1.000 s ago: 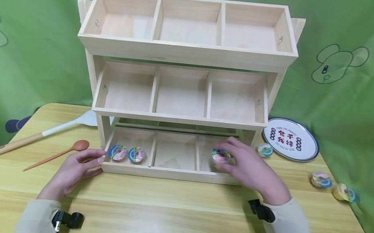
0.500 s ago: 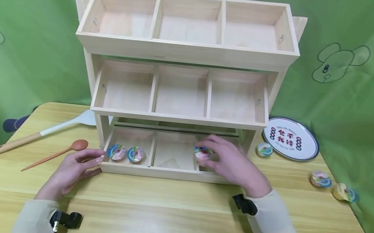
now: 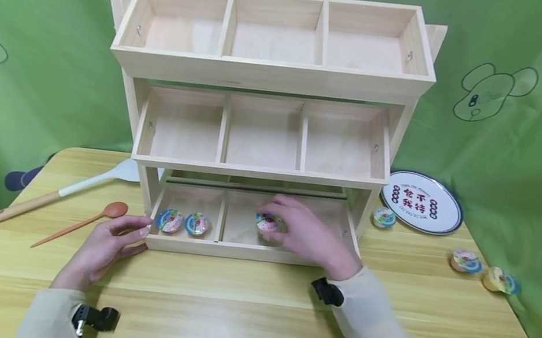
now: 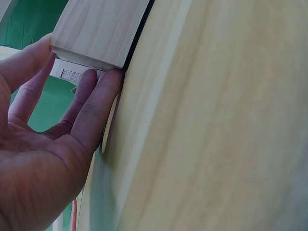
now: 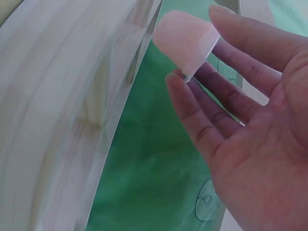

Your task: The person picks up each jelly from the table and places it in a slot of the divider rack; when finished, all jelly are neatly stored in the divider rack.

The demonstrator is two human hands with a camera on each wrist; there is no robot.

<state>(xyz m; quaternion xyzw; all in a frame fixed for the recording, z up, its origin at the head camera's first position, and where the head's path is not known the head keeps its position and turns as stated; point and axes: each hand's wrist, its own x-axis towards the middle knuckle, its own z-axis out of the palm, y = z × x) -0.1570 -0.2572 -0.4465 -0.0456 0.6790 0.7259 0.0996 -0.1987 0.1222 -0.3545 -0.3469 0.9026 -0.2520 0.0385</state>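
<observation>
My right hand (image 3: 304, 229) pinches a small pink jelly cup (image 3: 268, 224) by its lid rim, over the middle compartment of the shelf's lowest tray (image 3: 242, 253). In the right wrist view the jelly cup (image 5: 183, 41) shows its smooth pink body between thumb and fingertips. Two more jelly cups, one (image 3: 169, 221) beside the other (image 3: 197, 224), sit in that tray's left compartment. At the tray's left end my left hand (image 3: 104, 243) rests its fingertips against the corner. The left wrist view has the fingertips (image 4: 113, 77) right at the wooden end (image 4: 98, 36).
Above rise the middle tray (image 3: 260, 171) and top tray (image 3: 269, 78) of the wooden shelf. Right of it are a plate (image 3: 420, 203) and loose jelly cups (image 3: 383, 217), (image 3: 466, 260), (image 3: 500, 280). A white-headed spatula (image 3: 85, 183) and a reddish spoon (image 3: 84, 224) lie left.
My right hand has carried the jelly cup leftward, from over the lowest tray's right compartment to over its middle one. The left hand stays at the tray's corner.
</observation>
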